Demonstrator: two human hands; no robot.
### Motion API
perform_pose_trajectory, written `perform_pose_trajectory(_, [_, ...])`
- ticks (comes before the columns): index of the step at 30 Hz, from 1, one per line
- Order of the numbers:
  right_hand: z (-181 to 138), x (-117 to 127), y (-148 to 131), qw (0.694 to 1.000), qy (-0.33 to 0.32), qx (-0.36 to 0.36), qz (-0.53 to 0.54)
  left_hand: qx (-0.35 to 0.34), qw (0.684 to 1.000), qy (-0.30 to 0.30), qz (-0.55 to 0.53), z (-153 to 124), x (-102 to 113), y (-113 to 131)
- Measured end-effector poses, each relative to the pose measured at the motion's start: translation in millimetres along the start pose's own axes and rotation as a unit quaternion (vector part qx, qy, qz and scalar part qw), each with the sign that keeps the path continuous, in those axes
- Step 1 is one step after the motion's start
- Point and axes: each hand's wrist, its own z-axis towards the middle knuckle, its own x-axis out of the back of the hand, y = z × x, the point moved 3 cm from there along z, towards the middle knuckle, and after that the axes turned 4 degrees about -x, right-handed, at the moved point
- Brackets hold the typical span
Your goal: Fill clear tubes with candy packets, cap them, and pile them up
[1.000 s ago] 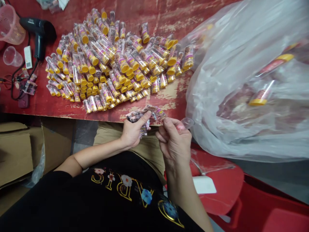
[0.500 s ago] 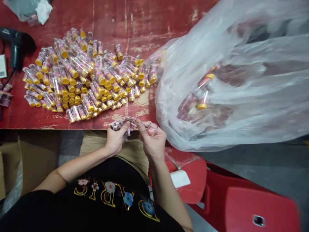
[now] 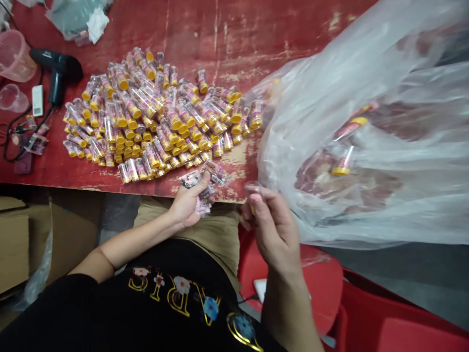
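At far left on a worn red worktop [image 3: 264, 29], we see a pink basket [image 3: 16, 56], a clear cup [image 3: 12, 98] and a dark blower-like tool [image 3: 56, 71], with a small white device [image 3: 37, 100] just beside it. Next comes a broad heap of clear, yellow-ended tubes [image 3: 146, 102]. At the near edge, the left hand [image 3: 188, 203] pinches a loose stack of printed plastic sleeves [image 3: 190, 180], thumb on top, the sheets fanned. Apart from it, to the right, the right hand [image 3: 276, 230] has its fingers curled around a small clear piece [image 3: 252, 187], probably a tube, with something pink at the thumb; the grip hides the rest. At far right spreads a large translucent bag [image 3: 366, 220], 2 yellow-ended tubes [image 3: 342, 164] showing in or through it.

We judge the sleeves likeliest to go astray: a slackened thumb could send them off the edge, and clinging plastic could bring 2 away together. A brushing wrist could set the heap's nearest tubes rolling, and the smooth piece at right could slip or catch on the bag's folds.

We can read no brand on the tool, and the print on sleeves and tubes is too small. Upside down to us, gold flowered lettering [image 3: 176, 298] on the black shirt [image 3: 120, 313] appears to spell "PARIS."
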Motion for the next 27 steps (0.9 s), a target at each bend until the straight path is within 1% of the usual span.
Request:
perform_pose_trajectory(2, [-5,2,1,0.996,0.034,0.046,-0.067,0.013,1.000,-0.004,-0.008,-1,-1,0])
perform_pose_trajectory(5, [-6,4,6,0.985,0.084,0.095,-0.116,0.022,1.000,-0.005,-0.010,-3,-3,0])
perform_pose_trajectory(8, [-4,4,6,0.972,0.093,0.141,-0.167,0.027,1.000,-0.006,-0.005,-5,-4,-2])
perform_pose_trajectory(10, [-4,4,4,0.964,0.090,0.167,-0.184,0.017,1.000,-0.019,0.011,-5,-3,-3])
perform_pose_trajectory(12, [-6,6,1,0.969,0.098,0.160,-0.162,-0.011,0.999,-0.034,0.035,-4,0,-4])
perform_pose_trajectory(15, [-7,6,3,0.988,0.104,0.083,-0.078,-0.069,0.994,-0.042,0.074,-2,6,-5])
perform_pose_trajectory(17, [-7,5,5,0.992,0.106,0.052,-0.045,-0.086,0.990,-0.052,0.096,-2,7,-7])
perform_pose_trajectory(18, [-8,4,5,0.991,0.115,0.053,-0.040,-0.085,0.989,-0.062,0.106,-3,7,-8])
perform_pose_trajectory(21, [-11,1,5,0.982,0.153,0.096,-0.055,-0.080,0.986,-0.087,0.114,-6,3,-10])
perform_pose_trajectory(23, [-15,0,5,0.980,0.136,0.120,-0.079,-0.091,0.986,-0.089,0.107,-7,0,-9])
perform_pose_trajectory(25, [-19,-2,5,0.983,0.070,0.126,-0.116,-0.097,0.987,-0.085,0.099,-7,-2,-8])
perform_pose_trajectory(27, [-22,-2,5,0.984,-0.001,0.121,-0.131,-0.085,0.988,-0.091,0.093,-6,-3,-7])
